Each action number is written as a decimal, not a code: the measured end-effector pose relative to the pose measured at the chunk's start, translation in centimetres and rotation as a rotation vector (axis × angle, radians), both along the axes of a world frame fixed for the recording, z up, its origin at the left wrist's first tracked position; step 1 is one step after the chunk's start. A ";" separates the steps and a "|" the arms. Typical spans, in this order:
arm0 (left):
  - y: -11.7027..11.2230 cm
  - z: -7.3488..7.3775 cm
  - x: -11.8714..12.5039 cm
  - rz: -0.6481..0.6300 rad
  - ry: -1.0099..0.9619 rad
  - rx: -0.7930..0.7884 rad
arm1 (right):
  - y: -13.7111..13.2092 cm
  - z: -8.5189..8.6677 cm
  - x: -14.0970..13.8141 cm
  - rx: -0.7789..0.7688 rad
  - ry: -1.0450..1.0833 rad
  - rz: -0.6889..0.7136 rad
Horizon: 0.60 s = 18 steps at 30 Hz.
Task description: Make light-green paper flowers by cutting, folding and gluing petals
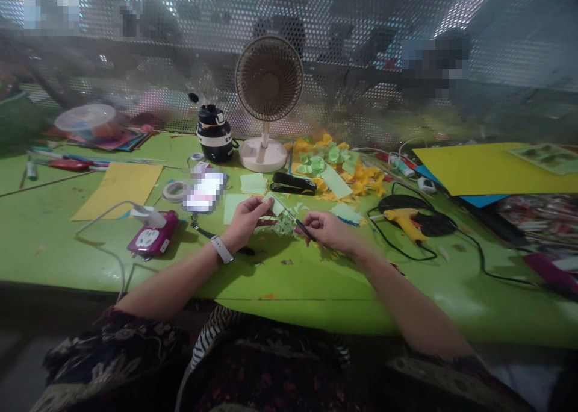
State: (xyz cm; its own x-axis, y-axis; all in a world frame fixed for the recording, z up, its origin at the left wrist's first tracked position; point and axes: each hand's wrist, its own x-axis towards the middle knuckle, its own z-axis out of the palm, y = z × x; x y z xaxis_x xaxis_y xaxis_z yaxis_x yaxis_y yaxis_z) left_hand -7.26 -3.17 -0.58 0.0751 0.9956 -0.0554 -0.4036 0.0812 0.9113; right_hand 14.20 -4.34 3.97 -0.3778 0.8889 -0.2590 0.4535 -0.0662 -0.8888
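Observation:
My left hand, with a white watch band at its wrist, pinches a small piece of light green paper between thumb and fingers. My right hand is closed around the dark handle of a pair of scissors. Their thin blades point up and left to the paper; whether they are parted is too small to tell. Beneath both hands lies a heap of light green paper scraps. A black stapler stands just behind. More light green sheets lie past my left fingers.
A white fan and a dark flask stand at the back. Yellow and green paper flowers are piled right of the stapler. A yellow glue gun with cord lies right; a phone and purple power strip lie left.

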 end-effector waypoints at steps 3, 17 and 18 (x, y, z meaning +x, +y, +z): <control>0.0 0.0 0.0 -0.003 0.000 -0.002 | 0.0 0.0 0.0 -0.001 0.000 -0.002; 0.0 -0.3 -0.1 -0.034 -0.005 -0.003 | -0.1 -0.1 0.1 0.014 -0.012 0.015; 0.0 -0.3 -0.1 -0.034 -0.009 -0.008 | 0.0 -0.1 0.2 0.011 -0.013 0.015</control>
State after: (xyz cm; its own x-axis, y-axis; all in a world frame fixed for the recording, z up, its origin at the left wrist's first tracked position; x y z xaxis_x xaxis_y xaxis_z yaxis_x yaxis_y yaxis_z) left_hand -7.40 -3.14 -0.93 0.1091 0.9921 -0.0624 -0.4085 0.1020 0.9071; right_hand 14.36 -4.37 3.82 -0.3880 0.8859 -0.2541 0.4660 -0.0493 -0.8834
